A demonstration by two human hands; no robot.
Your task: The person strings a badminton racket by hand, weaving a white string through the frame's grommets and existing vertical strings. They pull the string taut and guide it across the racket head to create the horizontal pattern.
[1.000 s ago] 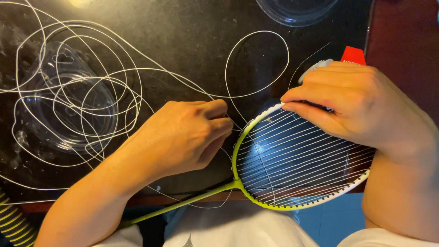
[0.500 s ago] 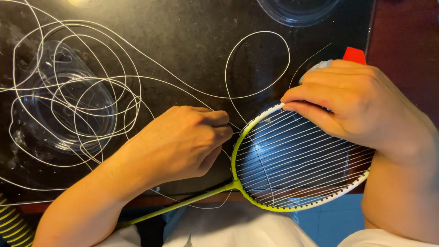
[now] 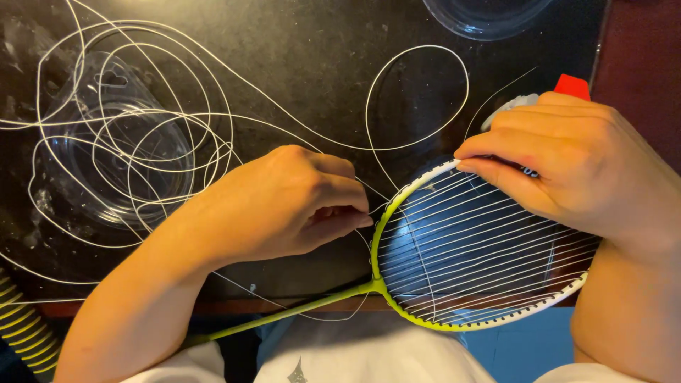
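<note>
A: How much of the stringing do you think is finished?

B: The long strings look done, I judge. They run close together across the whole head of the racket, from the yellow-green side of the frame at 9 o'clock to the white side at 4 o'clock. Only a few crossing strings are visible, at about 7 o'clock inside the head and one more near its right side. So most of the weaving is left.

A: And much string is free?

B: Yes. The loose white string lies in many coils on the dark table, from 9 o'clock up to 12 o'clock of the picture, over a clear plastic bowl. One big loop lies at 12 o'clock from the racket head.

A: What do the hands do?

B: The left hand is closed, its fingertips pinching the string just beside the frame at the 9 o'clock edge of the head. The right hand is closed over the frame at about 1 o'clock and presses it down. Under this hand something white with a red tip shows, but what it is I cannot tell.

A: Where does the racket lie?

B: The head lies at the near edge of the table, at 5 o'clock in the picture, partly over the lap. The thin shaft goes toward 8 o'clock. A second clear bowl stands at 12 o'clock, well apart.
</note>
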